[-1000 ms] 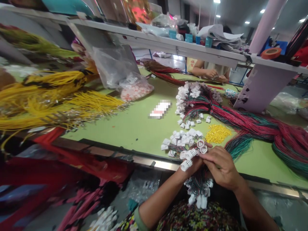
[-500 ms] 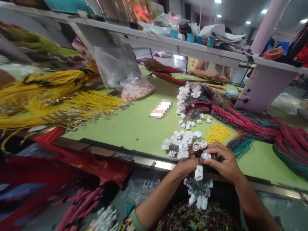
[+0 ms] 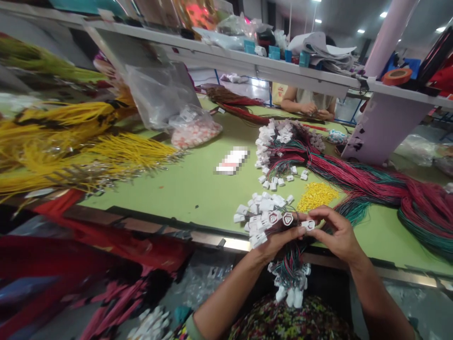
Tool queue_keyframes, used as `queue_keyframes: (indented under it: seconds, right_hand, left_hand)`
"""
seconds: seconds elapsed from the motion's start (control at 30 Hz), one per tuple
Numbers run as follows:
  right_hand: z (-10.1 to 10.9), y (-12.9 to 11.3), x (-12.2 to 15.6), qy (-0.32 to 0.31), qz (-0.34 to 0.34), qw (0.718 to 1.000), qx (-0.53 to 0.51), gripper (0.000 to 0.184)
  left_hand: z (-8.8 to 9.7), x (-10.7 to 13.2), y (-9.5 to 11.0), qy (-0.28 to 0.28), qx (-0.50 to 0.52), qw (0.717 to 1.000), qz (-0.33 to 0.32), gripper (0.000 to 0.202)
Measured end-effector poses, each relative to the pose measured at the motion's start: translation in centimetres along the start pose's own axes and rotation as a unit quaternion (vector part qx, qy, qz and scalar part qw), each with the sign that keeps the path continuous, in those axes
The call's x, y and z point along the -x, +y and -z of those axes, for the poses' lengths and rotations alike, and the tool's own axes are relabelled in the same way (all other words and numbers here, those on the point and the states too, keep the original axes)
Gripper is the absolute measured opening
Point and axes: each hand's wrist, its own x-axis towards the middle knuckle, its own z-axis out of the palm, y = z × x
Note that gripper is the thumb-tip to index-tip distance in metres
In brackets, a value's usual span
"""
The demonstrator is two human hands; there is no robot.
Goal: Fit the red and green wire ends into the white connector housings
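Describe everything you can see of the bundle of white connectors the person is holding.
This bundle of white plastic connectors is wired with thin red and green leads. The left hand grips the leads at the middle, so connectors fan out above it and others hang below it. Two connectors show shield-shaped openings facing the camera. Fingers of the right hand pinch one connector.

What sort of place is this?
It looks like a wire-harness workshop: a long green workbench holds bundles of red and green wires, yellow wires and white connectors, with another worker opposite.
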Motion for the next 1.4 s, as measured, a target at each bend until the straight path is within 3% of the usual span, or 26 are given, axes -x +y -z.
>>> queue_keyframes:
  seconds: [0.2, 0.5, 0.57, 0.67, 0.8, 0.93, 1.07, 1.17, 1.4]
  right_hand:
    - [-0.9, 0.1, 0.3, 0.042, 0.058, 0.997, 0.018, 0.022]
    - [-0.7, -0.7, 0.3, 0.017, 0.084, 0.994, 0.072, 0.027]
    - [-0.6, 0.0, 0.6, 0.04, 0.07, 0.994, 0.072, 0.027]
    - [0.1, 1.7, 1.4, 0.078, 0.036, 0.988, 0.128, 0.025]
    - [1.7, 3.3, 2.5, -0.016, -0.01, 0.958, 0.286, 0.014]
    - [2.8, 3.3, 1.9, -0.125, -0.05, 0.932, 0.336, 0.019]
    - [2.3, 3.8, -0.3, -0.118, -0.082, 0.937, 0.317, 0.011]
    - [1.5, 4.8, -1.7, -0.102, -0.081, 0.936, 0.326, 0.015]
    - [0.9, 5.9, -2.7, -0.122, -0.073, 0.931, 0.337, 0.014]
  left_hand:
    - [0.1, 0.6, -0.5, 0.011, 0.005, 1.0, -0.011, 0.035]
    - [0.3, -0.5, -1.0, -0.013, -0.167, 0.984, -0.061, 0.041]
    - [0.2, -0.3, -1.3, 0.0, -0.156, 0.986, -0.066, 0.04]
    - [0.1, 0.3, -1.6, 0.065, -0.081, 0.993, -0.049, 0.037]
    - [-0.2, 0.7, -1.8, 0.134, 0.027, 0.99, -0.036, 0.033]
    - [-0.4, 0.5, -1.9, 0.155, 0.048, 0.987, -0.02, 0.035]
    - [-0.5, 0.3, -2.2, 0.166, 0.051, 0.985, -0.017, 0.034]
    - [-0.6, 0.3, -2.2, 0.166, 0.056, 0.984, -0.014, 0.033]
    - [-1.2, 0.3, -1.5, 0.197, 0.093, 0.976, -0.003, 0.035]
